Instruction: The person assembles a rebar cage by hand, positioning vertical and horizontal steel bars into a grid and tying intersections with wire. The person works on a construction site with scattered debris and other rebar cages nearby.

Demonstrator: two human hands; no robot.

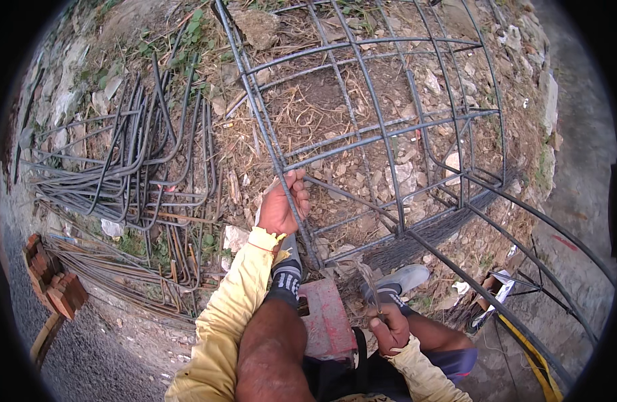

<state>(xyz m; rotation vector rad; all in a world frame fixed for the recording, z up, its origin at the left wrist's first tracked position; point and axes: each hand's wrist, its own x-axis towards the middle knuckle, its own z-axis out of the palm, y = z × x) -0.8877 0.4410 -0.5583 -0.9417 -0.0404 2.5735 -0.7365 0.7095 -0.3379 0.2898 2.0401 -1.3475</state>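
In front of me lies a rebar cage point(389, 134) of dark steel bars crossing in a grid. My left hand point(281, 206), in a yellow sleeve, is closed at a crossing on the cage's near left side. Its fingers curl behind the slanting edge bar, and the fingertips meet beside the joint. My right hand point(391, 329) is closed lower down, near my right shin. A thin bundle of wires point(366, 275) sticks up out of its fist. Whether any wire is in my left fingers is hidden.
Bent steel bars point(137, 154) lie piled at the left, with bricks point(53, 285) below them. Long bars point(496, 305) run toward the lower right. A worn reddish block point(327, 315) sits between my legs. Dark thin wire point(415, 244) lies under the cage, on rocky ground.
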